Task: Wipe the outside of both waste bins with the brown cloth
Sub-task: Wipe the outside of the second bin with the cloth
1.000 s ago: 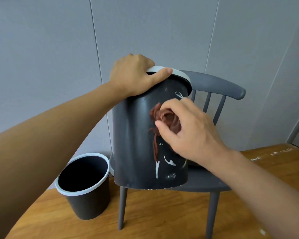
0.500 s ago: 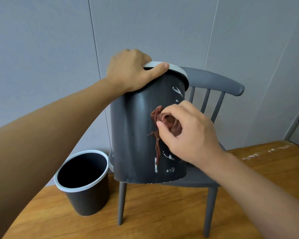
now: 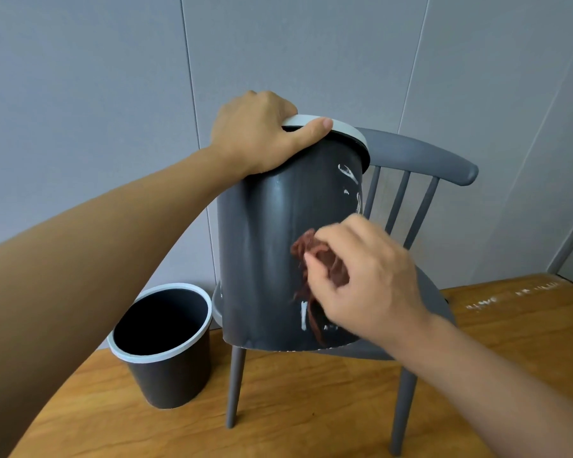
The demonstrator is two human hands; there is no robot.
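Two bins are showing. Going from largest down, we are seeing the floor (image 3: 311, 408), wooden, running across the bottom of the frame. On it the chair (image 3: 444, 160), grey, is standing right of centre. The big bin (image 3: 265, 252), dark with a white rim, is sitting tilted on the chair seat at centre frame, white smears streaking its right side. The small bin (image 3: 169, 368) is standing upright on the floor at lower left, just beside the chair's front leg. We are gripping the big bin's rim with our left hand (image 3: 258, 140) at upper centre, fingers curling over the edge and thumb lying along it. Our right hand (image 3: 371, 279), right of centre, is pinching the cloth (image 3: 318, 259), bunched and brown, and pressing it against the big bin's lower right side, a strand trailing down to the base.
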